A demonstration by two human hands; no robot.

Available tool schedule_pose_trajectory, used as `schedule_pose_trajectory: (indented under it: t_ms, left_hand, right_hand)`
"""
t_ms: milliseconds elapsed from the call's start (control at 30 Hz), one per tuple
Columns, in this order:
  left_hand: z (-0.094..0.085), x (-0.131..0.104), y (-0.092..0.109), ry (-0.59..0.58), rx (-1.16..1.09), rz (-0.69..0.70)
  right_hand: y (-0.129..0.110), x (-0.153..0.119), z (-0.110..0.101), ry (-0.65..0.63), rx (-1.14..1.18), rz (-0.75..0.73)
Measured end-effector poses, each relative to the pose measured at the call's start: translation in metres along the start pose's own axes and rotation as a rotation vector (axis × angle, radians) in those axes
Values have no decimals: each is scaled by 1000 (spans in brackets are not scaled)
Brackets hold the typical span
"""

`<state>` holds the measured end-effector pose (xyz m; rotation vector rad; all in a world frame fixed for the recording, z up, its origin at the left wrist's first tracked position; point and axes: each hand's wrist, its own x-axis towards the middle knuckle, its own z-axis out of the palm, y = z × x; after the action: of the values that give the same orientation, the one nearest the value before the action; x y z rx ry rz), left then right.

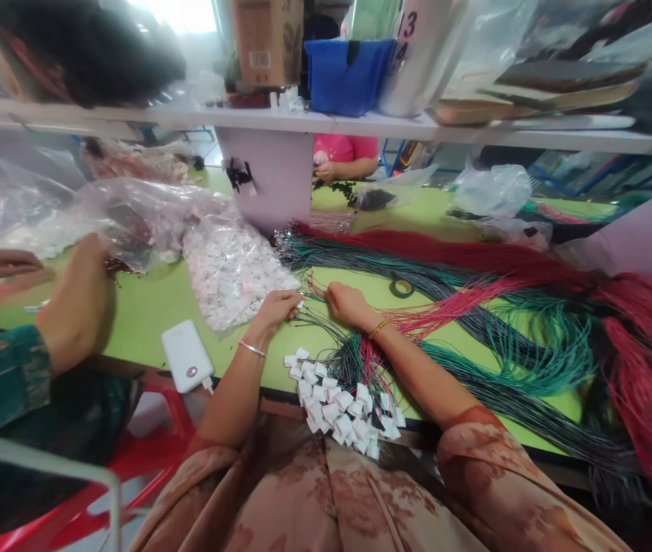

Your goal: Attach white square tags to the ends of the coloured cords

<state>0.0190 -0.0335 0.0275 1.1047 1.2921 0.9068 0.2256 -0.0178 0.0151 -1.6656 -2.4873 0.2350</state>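
My left hand (278,309) pinches a small white plastic connector (301,300) at its fingertips. Just to its right, my right hand (351,305) is closed, with thin wires (317,294) running from its fingers toward the connector. Below both hands, at the table's front edge, hangs a bunch of white connectors (337,406) fixed to green, red and black wires. A clear bag of white connectors (239,264) lies beyond my left hand. Past my right hand lie long bundles of red wires (406,245) and green wires (544,345).
A white power bank (186,355) with a cable lies on the green table (135,330) to my left. Black tape (401,287) rests behind my right hand. A co-worker's hand (78,299) is at the left. A blue bin (348,77) stands on the shelf (188,116).
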Motion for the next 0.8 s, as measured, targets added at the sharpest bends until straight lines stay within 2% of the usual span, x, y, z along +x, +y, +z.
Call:
schedule_pose_trajectory:
  t_ms: [200,367,600,700,800]
  left_hand:
    - [8,0,0,-8,-119,6]
    - [17,-1,1,-42,-321,25]
    - [24,-2,-2,-71,-465,19]
    - [24,-2,-3,-101,-513,30]
    - [23,0,-5,-123,-587,38]
  right_hand:
    - [11,3,-2,78,96,-24]
    - [17,5,-1,206,418,-26]
    - [-10,20,-13,370,900,-62]
    - [-20,20,-21,368,1030,-53]
    - [-22,10,-23,318,1031,-68]
